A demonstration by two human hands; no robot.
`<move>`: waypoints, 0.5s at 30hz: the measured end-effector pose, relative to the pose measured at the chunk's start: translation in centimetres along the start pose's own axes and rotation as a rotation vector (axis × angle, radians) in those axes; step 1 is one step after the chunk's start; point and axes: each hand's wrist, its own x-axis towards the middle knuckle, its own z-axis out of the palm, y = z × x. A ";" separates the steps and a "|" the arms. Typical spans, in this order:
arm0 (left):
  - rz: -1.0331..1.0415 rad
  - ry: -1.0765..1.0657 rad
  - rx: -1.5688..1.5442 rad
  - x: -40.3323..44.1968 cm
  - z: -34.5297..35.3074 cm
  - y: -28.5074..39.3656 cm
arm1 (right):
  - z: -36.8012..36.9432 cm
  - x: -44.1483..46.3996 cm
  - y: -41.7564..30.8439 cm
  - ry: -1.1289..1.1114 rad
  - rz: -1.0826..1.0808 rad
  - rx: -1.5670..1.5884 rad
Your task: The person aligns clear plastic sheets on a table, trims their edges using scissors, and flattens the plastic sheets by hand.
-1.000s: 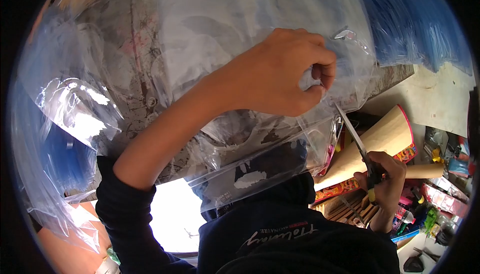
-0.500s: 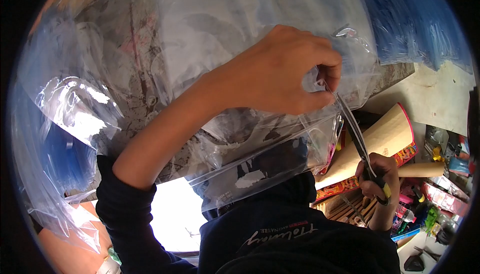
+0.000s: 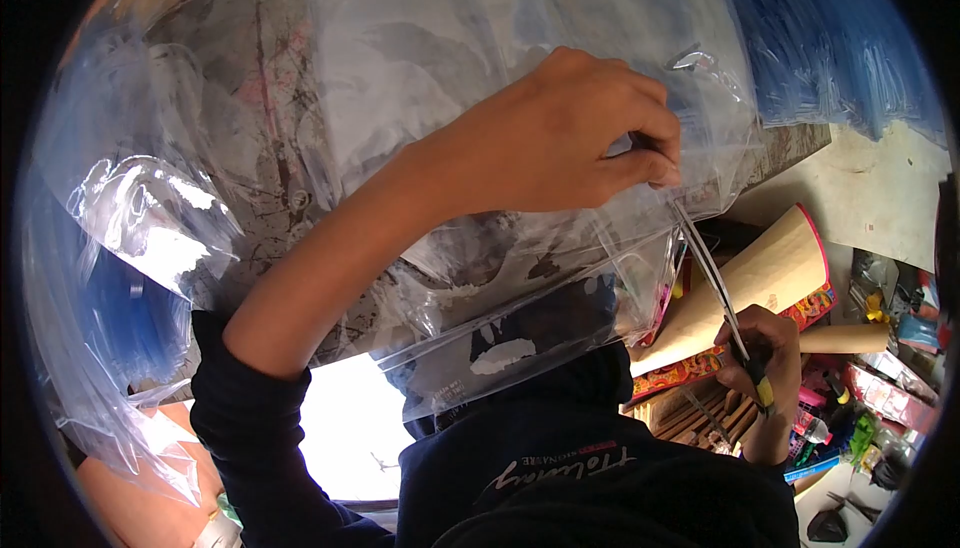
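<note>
Left hand pinched clear, thin plastic sheeting between thumb and fingers; right hand curled round silver-bladed, black-and-yellow-handled scissors, tips just beside left hand.

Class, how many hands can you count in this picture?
2: the left hand, at upper centre, pinches the clear plastic; the right hand, lower right, holds the scissors. No others show.

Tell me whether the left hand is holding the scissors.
No, the scissors are in the right hand, pointing up toward the left hand.
</note>
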 end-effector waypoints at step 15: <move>-0.084 -0.048 0.071 -0.1 0.0 0.1 | 0.3 -0.3 -0.6 0.042 0.071 -0.014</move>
